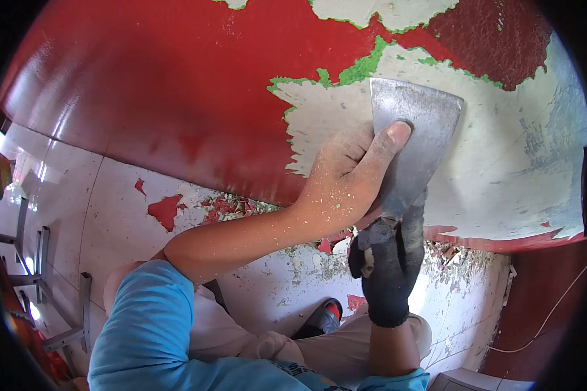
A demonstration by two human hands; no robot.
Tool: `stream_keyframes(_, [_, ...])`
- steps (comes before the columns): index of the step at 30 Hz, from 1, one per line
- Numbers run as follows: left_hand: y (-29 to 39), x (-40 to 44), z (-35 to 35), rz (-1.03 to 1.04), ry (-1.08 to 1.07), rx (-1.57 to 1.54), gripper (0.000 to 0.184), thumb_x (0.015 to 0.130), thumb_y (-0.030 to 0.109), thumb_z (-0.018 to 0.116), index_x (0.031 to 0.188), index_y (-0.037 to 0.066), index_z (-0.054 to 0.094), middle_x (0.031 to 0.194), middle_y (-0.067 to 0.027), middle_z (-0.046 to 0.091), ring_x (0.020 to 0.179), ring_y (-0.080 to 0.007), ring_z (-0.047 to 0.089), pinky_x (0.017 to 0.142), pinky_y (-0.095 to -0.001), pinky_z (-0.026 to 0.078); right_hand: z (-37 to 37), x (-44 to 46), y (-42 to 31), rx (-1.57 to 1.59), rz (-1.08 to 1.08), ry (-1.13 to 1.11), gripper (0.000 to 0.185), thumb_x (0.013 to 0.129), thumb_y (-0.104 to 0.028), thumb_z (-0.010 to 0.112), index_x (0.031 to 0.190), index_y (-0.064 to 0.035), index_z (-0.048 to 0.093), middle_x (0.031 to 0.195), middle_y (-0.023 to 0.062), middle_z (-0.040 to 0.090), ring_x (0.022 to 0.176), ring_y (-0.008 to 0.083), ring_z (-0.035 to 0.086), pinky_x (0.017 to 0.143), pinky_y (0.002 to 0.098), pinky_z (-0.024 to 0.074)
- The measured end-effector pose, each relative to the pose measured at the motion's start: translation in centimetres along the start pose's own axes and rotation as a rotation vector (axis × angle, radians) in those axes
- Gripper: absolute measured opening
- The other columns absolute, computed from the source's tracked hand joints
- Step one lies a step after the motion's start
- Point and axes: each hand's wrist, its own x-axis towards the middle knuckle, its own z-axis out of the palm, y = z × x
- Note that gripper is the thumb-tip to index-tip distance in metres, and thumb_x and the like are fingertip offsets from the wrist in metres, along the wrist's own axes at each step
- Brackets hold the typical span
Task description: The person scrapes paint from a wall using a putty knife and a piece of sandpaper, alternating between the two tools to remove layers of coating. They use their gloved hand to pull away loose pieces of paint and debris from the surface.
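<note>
A wide metal scraper lies against the wall, where red paint has come off and a whitish layer shows, with green along the broken edges. My bare left hand grips the blade, its thumb pressed on the face and its other fingers hidden behind. Below it, my right hand, in a dark glove, is wrapped round the scraper's handle, which is mostly hidden. The blade's wide edge points up. Small paint specks cling to my left wrist and forearm.
Red paint flakes and crumbs lie on the pale tiled floor along the wall's base. Metal frames stand at the far left. My shoe is below. A thin white cable hangs at the lower right.
</note>
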Motion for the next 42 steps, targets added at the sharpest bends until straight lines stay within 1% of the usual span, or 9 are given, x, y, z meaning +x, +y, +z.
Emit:
stream_keyframes(9, [0.4,0.3,-1.1,-0.032,0.008,0.184,0.038,0.097,0.032,0.048,0.093,-0.002,0.063,0.073,0.0051,0.056,0.063,0.0000,0.046,0.053,-0.0182,0.036,1.0,0.0,0.7,-0.210,-0.151,-0.089,0.062,0.091,-0.005,0.042,0.146,-0.0063,0.013,0.069,0.0037,0.050,0.048,0.0094,0.045,0.038,0.0228,0.0374])
stream_keyframes(12, [0.6,0.4,-1.1,-0.078,0.015,0.155,0.037,0.097,0.033,0.049,0.093,-0.001,0.064,0.072,0.0055,0.056,0.061,0.0005,0.045,0.050,-0.0178,0.034,2.0,0.1,-0.4,0.199,0.084,0.005,0.047,0.091,-0.004,0.046,0.136,0.0027,0.031,0.063,0.0021,0.049,0.047,0.0075,0.043,0.040,0.0219,0.0351])
stream_keyframes(15, [1.3,0.4,-1.3,-0.073,-0.042,0.089,0.034,0.096,0.032,0.049,0.094,0.001,0.064,0.073,0.0055,0.056,0.060,0.0009,0.044,0.050,-0.0173,0.034,1.8,0.5,0.0,0.150,0.082,0.056,0.060,0.092,-0.005,0.042,0.145,-0.0030,0.014,0.070,0.0036,0.049,0.051,0.0092,0.047,0.039,0.0224,0.0385])
stream_keyframes(17, [1.3,0.5,-1.2,-0.075,-0.032,0.084,0.033,0.096,0.031,0.049,0.095,0.002,0.064,0.073,0.0055,0.056,0.060,0.0011,0.044,0.050,-0.0171,0.033,0.3,1.8,1.3,-0.955,-0.822,-0.056,0.059,0.092,-0.005,0.042,0.145,-0.0024,0.016,0.070,0.0041,0.050,0.050,0.0089,0.047,0.038,0.0219,0.0379])
stream_keyframes(18, [1.3,0.5,-1.2,-0.066,-0.020,0.079,0.032,0.096,0.031,0.049,0.095,0.002,0.064,0.072,0.0055,0.056,0.060,0.0013,0.045,0.050,-0.0169,0.033,0.7,1.5,0.6,-0.957,-0.819,-0.052,0.059,0.092,-0.005,0.042,0.145,-0.0024,0.016,0.070,0.0041,0.050,0.050,0.0089,0.047,0.038,0.0219,0.0379])
stream_keyframes(20, [1.8,0.4,-1.3,-0.088,-0.032,0.091,0.031,0.096,0.030,0.050,0.093,0.002,0.064,0.070,0.0054,0.056,0.058,0.0009,0.045,0.049,-0.0172,0.033,1.8,0.5,-1.4,0.179,0.103,0.044,0.046,0.091,-0.006,0.050,0.133,0.0015,0.034,0.063,0.0011,0.050,0.047,0.0054,0.043,0.041,0.0199,0.0339])
stream_keyframes(38, [-0.3,0.7,-1.9,0.131,0.076,0.375,0.035,0.096,0.032,0.051,0.089,0.001,0.065,0.058,0.0055,0.051,0.043,0.0004,0.039,0.037,-0.0195,0.026,3.3,0.0,1.0,0.012,-0.074,-0.034,0.030,0.093,-0.007,0.046,0.121,0.0006,0.042,0.066,0.0031,0.050,0.046,0.0076,0.044,0.039,0.0217,0.0355])
stream_keyframes(40, [0.7,0.9,-1.9,0.093,0.046,0.305,0.050,0.094,0.036,0.052,0.057,0.002,0.052,0.043,0.0038,0.040,0.038,-0.0035,0.036,0.035,-0.0252,0.026,3.3,0.3,0.3,-0.050,-0.031,-0.035,0.024,0.094,-0.008,0.045,0.116,0.0008,0.044,0.066,0.0033,0.050,0.046,0.0077,0.045,0.039,0.0218,0.0353])
stream_keyframes(42, [1.4,0.9,-2.0,0.037,0.043,0.351,0.050,0.094,0.036,0.052,0.057,0.002,0.052,0.044,0.0031,0.041,0.039,-0.0036,0.037,0.035,-0.0252,0.027,3.6,0.5,0.8,-0.104,-0.082,-0.051,0.023,0.094,-0.008,0.045,0.115,0.0006,0.044,0.066,0.0034,0.050,0.046,0.0078,0.045,0.039,0.0216,0.0353])
